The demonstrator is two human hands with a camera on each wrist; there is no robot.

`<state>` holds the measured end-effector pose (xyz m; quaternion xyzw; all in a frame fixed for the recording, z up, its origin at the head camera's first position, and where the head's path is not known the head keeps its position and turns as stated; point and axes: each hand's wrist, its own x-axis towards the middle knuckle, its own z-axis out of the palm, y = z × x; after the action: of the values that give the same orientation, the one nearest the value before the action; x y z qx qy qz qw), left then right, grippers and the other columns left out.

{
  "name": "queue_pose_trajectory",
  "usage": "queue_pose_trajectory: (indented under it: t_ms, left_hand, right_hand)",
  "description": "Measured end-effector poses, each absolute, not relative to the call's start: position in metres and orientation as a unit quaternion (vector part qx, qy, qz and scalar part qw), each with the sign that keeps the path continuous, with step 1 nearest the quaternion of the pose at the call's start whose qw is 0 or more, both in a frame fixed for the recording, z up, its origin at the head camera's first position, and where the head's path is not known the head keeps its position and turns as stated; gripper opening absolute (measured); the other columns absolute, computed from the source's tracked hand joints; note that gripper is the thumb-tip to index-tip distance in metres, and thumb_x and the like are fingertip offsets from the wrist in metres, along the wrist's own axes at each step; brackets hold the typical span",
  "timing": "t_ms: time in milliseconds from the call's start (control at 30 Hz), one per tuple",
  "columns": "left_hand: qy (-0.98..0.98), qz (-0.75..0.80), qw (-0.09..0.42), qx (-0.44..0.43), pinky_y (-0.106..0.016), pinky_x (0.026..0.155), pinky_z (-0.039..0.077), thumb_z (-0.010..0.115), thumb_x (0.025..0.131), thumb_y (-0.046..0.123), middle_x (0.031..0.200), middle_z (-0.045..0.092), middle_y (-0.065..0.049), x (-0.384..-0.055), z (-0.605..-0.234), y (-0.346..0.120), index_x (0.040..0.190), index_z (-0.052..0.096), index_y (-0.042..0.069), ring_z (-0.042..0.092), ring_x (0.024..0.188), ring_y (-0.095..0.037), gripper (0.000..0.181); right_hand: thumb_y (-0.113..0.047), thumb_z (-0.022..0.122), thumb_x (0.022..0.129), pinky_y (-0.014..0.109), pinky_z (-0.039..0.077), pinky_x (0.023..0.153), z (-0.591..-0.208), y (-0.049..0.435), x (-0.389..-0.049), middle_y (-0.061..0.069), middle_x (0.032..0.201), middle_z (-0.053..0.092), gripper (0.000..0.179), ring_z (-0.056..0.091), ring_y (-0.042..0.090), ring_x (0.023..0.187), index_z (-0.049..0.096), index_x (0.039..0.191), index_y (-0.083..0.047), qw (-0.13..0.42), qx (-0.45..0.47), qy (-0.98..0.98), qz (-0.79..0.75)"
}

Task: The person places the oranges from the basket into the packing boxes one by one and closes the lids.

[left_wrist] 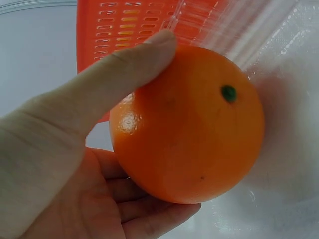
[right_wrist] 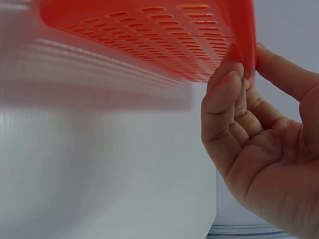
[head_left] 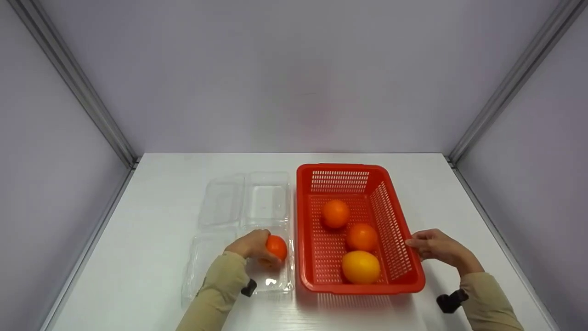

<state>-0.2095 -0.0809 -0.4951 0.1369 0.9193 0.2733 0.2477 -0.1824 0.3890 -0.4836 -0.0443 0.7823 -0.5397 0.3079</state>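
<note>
My left hand (head_left: 253, 247) holds an orange (left_wrist: 194, 124) over the near right compartment of a clear plastic container (head_left: 268, 202). In the left wrist view the thumb lies across the top of the orange and the fingers curl beneath it; a green stem spot shows. My right hand (head_left: 436, 248) pinches the right rim of a red plastic basket (head_left: 400, 207), thumb on the upper side and fingers curled under the rim in the right wrist view. Inside the basket lie two oranges (head_left: 336, 214) and a yellower round fruit (head_left: 360, 267) near its front wall.
The basket stands just right of the container on a white table (head_left: 151, 220). The container's left half (head_left: 223, 202) lies flat on the table. Pale walls (head_left: 294, 82) enclose the back and both sides.
</note>
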Motion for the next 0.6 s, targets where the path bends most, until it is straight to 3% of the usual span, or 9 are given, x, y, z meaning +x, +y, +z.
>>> queue_pose_trajectory:
  t_ms: [300, 500, 600]
  left_hand:
    - [0.919, 0.279, 0.245, 0.131, -0.033, 0.075, 0.048, 0.084, 0.068, 0.03, 0.093, 0.061, -0.008, -0.2088, -0.4984, -0.0808, 0.109, 0.056, 0.001, 0.056, 0.081, -0.021, 0.057]
    - [0.919, 0.284, 0.243, 0.127, -0.042, 0.092, 0.05, 0.081, 0.073, 0.033, 0.115, 0.064, -0.017, -0.2082, -0.497, -0.0806, 0.133, 0.047, -0.007, 0.06, 0.099, -0.027, 0.08]
    - [0.919, 0.285, 0.239, 0.129, -0.044, 0.094, 0.05, 0.079, 0.075, 0.032, 0.118, 0.063, -0.019, -0.2076, -0.4956, -0.0811, 0.136, 0.045, -0.008, 0.06, 0.101, -0.028, 0.081]
  right_hand:
    - [-0.022, 0.052, 0.098, 0.026, 0.058, 0.073, -0.4838, 0.3882, -0.1821, -0.004, 0.092, 0.072, 0.04, 0.067, 0.007, 0.075, 0.055, 0.117, 0.013, 0.31, -0.045, 0.783, -0.537]
    - [-0.02, 0.051, 0.099, 0.027, 0.058, 0.074, -0.4834, 0.3883, -0.1817, -0.004, 0.092, 0.073, 0.038, 0.069, 0.007, 0.077, 0.057, 0.115, 0.014, 0.308, -0.056, 0.779, -0.543]
    - [-0.02, 0.051, 0.099, 0.027, 0.058, 0.074, -0.4831, 0.3881, -0.1814, -0.004, 0.092, 0.073, 0.037, 0.07, 0.007, 0.078, 0.058, 0.115, 0.013, 0.306, -0.057, 0.779, -0.545]
